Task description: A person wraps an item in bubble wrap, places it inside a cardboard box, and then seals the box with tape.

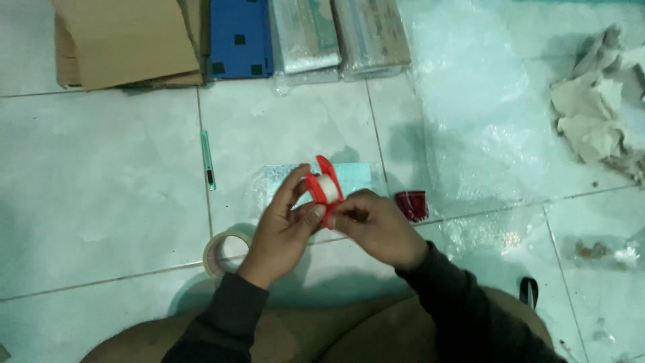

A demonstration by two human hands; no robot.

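Red-flanged spool [324, 189] stands upright (axis seemingly level), pinched by left hand [285, 228] and right hand [376, 228] fingers.

Both forearms, in dark sleeves, reach forward from the lap and meet at the middle. The left hand [282, 228] is raised with its fingers curled and thumb extended — closed in a grip. The right hand [379, 228] sits knuckles-up, fingers pinched — touching the left.
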